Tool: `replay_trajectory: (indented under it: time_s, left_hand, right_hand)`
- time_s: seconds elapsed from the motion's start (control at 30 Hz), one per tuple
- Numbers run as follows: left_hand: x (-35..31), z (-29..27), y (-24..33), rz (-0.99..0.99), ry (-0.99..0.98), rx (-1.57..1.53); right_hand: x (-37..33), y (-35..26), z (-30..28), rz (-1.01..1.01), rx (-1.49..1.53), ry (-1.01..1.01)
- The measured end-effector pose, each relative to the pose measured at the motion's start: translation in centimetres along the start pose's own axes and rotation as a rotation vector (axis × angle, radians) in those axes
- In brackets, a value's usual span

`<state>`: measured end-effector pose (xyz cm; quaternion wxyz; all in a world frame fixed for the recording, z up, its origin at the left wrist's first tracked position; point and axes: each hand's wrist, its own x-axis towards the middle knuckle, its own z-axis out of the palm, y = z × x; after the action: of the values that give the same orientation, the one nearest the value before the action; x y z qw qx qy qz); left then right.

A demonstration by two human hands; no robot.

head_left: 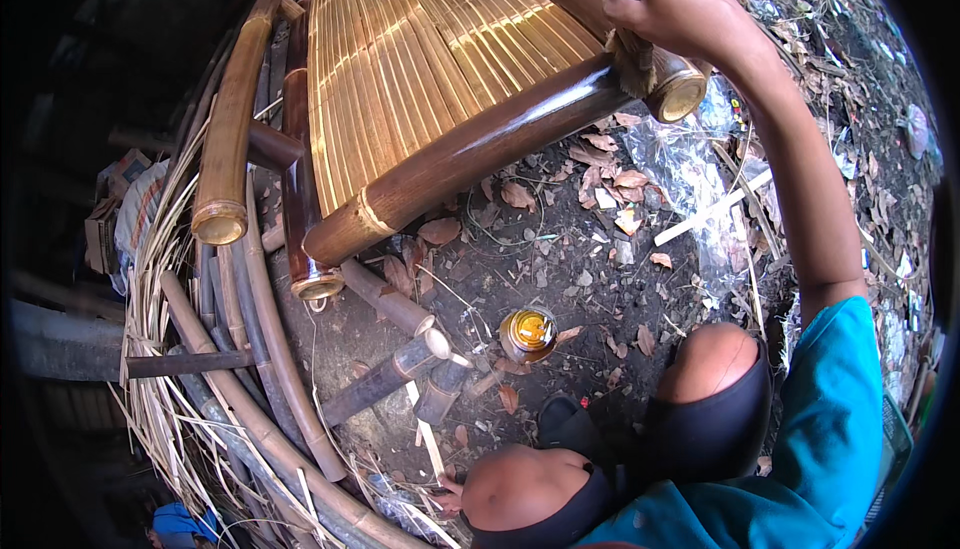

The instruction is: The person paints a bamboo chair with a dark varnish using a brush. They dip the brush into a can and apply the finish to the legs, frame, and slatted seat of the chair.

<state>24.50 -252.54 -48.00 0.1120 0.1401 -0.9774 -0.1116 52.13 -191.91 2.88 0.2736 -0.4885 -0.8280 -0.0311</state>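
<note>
My right hand (682,11) is closed around the handle of a brush (634,67). Its bristles point down and meet the glossy dark bamboo crosspiece (470,162) near that piece's right end. This crosspiece edges a slatted bamboo panel (400,79), part of a bamboo furniture frame. Low in the view, beside my left knee, a few fingers of my left hand (450,494) show, apart from each other; the knee hides the rest. A pale bamboo strip (427,434) ends close to those fingers. On the ground ahead of my knees stands a clear container of amber liquid (528,333).
Short bamboo offcuts (385,381) lie left of the container. Long bamboo poles (270,349) and thin loose strips (170,349) pile up at the left. Dry leaves (440,231), a clear plastic sheet (690,164) and a pale stick (712,207) litter the soil.
</note>
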Motion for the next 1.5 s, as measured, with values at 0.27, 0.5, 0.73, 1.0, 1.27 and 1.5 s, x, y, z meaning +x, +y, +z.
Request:
replay_trajectory:
  time_s: [0.27,0.5,0.73,1.0,1.27,1.5]
  left_hand:
    - [-0.6,-1.0,-1.4,-0.057,-0.003,0.003]
    - [-1.7,-1.4,-3.3,-0.113,-0.041,0.007]
    - [-1.9,-1.8,-4.7,-0.110,-0.067,-0.045]
    - [-3.2,-0.9,-6.5,-0.041,0.015,-0.061]
    - [-2.1,-2.0,-4.2,-0.022,-0.002,-0.108]
    - [-2.1,-3.0,-4.5,-0.057,-0.037,-0.125]
  right_hand:
    - [4.6,-0.1,-0.2,-0.045,-0.340,-0.251]
    - [0.3,-7.0,3.9,-0.289,-0.181,-0.073]
    - [-5.8,-21.4,12.4,-0.367,0.605,-0.168]
    - [-8.9,-27.6,20.1,-0.958,0.767,-0.054]
    - [-8.0,-29.7,20.3,-0.945,0.508,-0.249]
    - [-2.5,-34.5,14.5,-0.858,0.538,0.391]
